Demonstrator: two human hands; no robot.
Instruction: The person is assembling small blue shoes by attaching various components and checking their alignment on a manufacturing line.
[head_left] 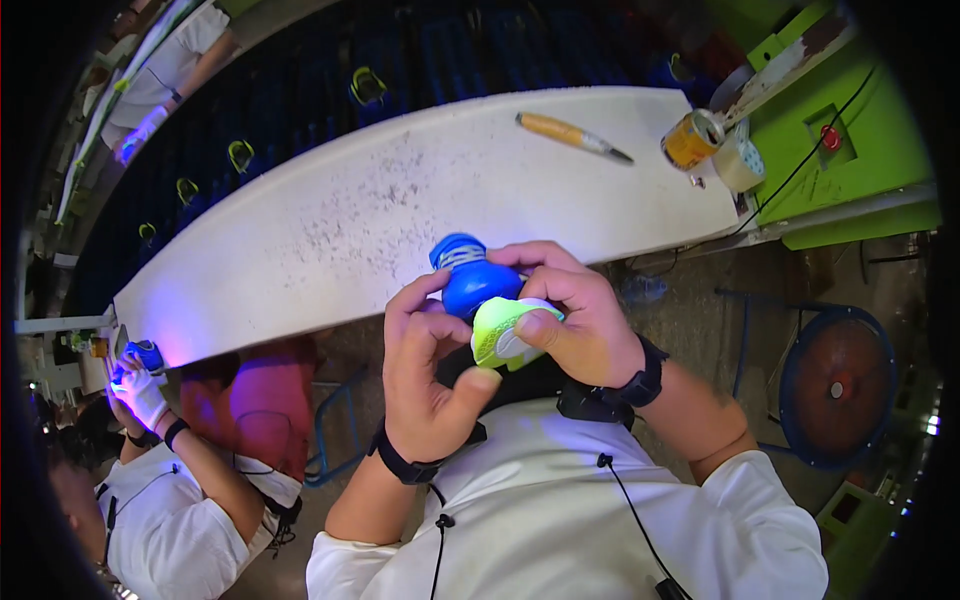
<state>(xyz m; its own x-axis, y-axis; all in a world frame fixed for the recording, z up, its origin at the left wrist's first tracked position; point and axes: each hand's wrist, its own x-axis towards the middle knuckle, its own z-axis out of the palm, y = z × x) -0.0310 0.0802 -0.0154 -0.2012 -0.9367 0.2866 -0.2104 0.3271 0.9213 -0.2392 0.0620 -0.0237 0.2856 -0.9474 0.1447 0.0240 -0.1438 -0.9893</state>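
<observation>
In front of my body, over the near edge of the white table, I hold a small blue shoe upper (470, 288) with white laces. A yellow-green sole (503, 335) lies against its lower end, nearest me; whether the two are joined I cannot tell. My left hand (425, 375) is closed around the left side, its fingertips on the blue upper and its thumb by the sole's near edge. My right hand (580, 318) grips from the right, thumb pressed on the sole and forefinger along the upper. The fingers' undersides are hidden.
On the white table (560, 200) lies a wooden-handled brush (570, 136). A glue-stained can (692, 140) and a tape roll (740, 163) stand at right. Beyond runs a dark conveyor (300, 90) carrying several yellow-green-edged pieces. At left, a co-worker's gloved hand (140, 395) holds a blue shoe.
</observation>
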